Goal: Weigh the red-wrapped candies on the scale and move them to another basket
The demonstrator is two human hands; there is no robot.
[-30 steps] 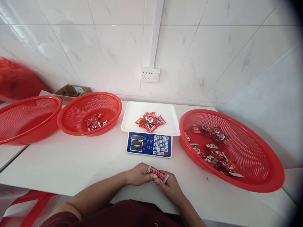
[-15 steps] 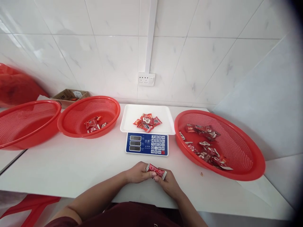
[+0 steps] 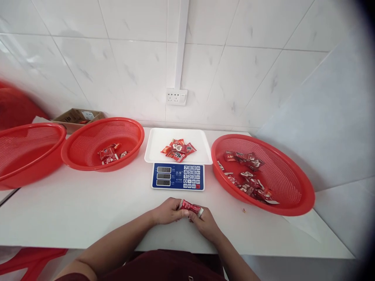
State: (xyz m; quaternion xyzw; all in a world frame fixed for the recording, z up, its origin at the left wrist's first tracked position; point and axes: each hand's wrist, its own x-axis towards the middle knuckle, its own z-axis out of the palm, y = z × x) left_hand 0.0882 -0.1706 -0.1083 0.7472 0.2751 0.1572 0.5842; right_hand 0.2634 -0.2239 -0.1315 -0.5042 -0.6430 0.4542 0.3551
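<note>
Between my two hands is a small red snack packet (image 3: pixel 191 207) with pale crimped ends. My left hand (image 3: pixel 169 211) grips its left end, thumb laid on the front. My right hand (image 3: pixel 205 223) closes on the lower right part, and the thumbs nearly meet. Just beyond the hands stands a blue and white digital scale (image 3: pixel 178 186). Its white tray (image 3: pixel 152 145) carries a small heap of red packets (image 3: pixel 177 149). To the right, a red mesh basket (image 3: pixel 293 187) holds several packets (image 3: pixel 247 175).
Another red basket (image 3: pixel 73 154) with several packets (image 3: pixel 110 153) stands left of the scale. A further red basket (image 3: pixel 32 156) sits at the far left, near a cardboard box (image 3: pixel 76 117). A tiny scrap (image 3: pixel 244 210) lies on the white table (image 3: pixel 96 210). A socket (image 3: pixel 176 96) is on the tiled wall.
The view has shifted slightly, so the baskets and scale appear a little further left. Both hands keep hold of the packet, which has hardly moved between them.
</note>
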